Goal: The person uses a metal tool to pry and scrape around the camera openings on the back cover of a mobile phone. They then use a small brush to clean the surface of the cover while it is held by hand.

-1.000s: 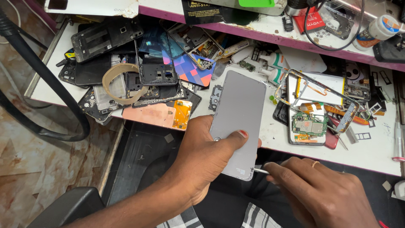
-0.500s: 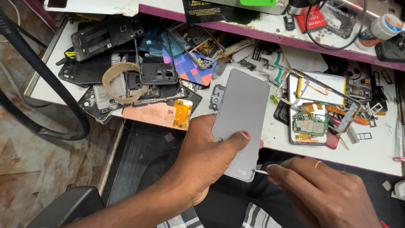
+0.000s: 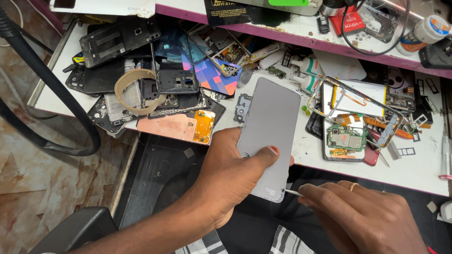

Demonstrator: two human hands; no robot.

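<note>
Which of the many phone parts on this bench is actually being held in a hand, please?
The plain grey phone back, gripped by the left hand; the rest lie loose on the bench.

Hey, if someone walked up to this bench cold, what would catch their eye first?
Most striking is the flat grey phone back panel at centre, gripped by the left hand, while the right hand puts a thin metal tool to its lower edge. Behind it, a heap of black phone frames fills the bench's left side, and a green circuit board lies to the right.
</note>
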